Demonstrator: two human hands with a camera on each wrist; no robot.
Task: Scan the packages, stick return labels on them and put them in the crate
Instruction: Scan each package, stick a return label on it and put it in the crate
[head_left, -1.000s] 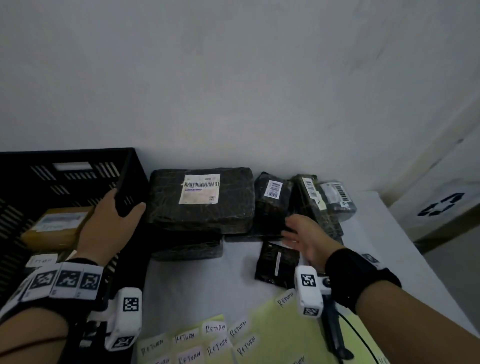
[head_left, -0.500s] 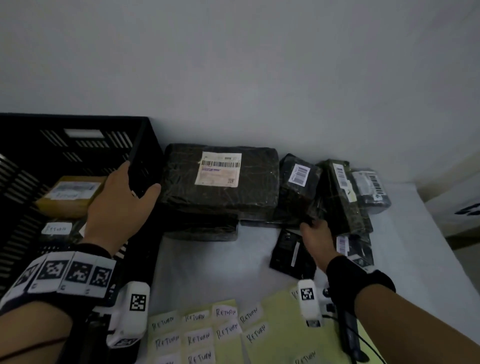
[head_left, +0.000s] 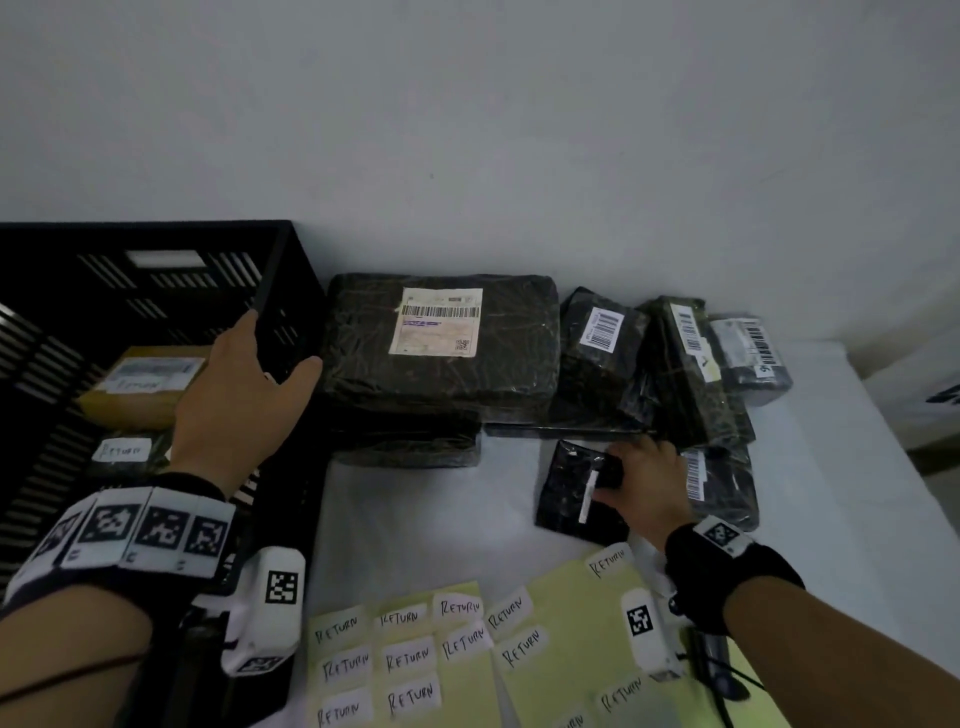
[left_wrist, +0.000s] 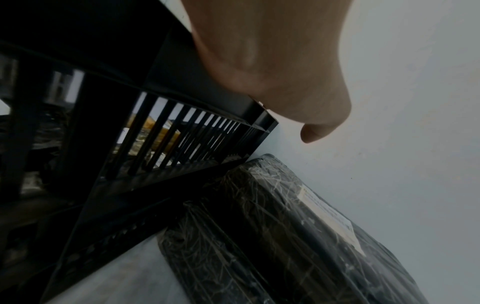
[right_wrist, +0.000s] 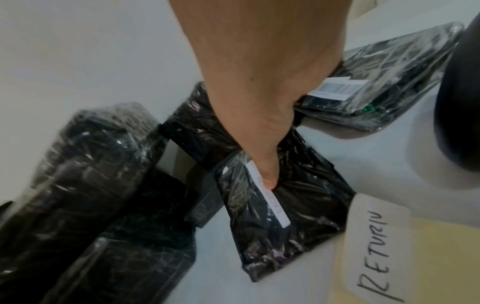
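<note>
One crate (head_left: 156, 244), two label sheets (head_left: 467, 691).

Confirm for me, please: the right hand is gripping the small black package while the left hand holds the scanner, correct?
Not quite. The left hand holds the black crate's rim, not a scanner, as the head view shows. The right hand does grip the small black package.

A small black plastic-wrapped package (right_wrist: 280, 216) with a narrow white strip label (right_wrist: 270, 197) is gripped by the right hand (right_wrist: 262, 82), the thumb being pressed on its top beside the strip. Larger black wrapped packages (right_wrist: 91, 185) are seen at its left, and another one with a barcode label (right_wrist: 340, 88) lies behind the hand. A white sticker (right_wrist: 374, 246) with "RETURN" written by hand is placed on a yellow sheet (right_wrist: 428, 257) near the small package.
</note>
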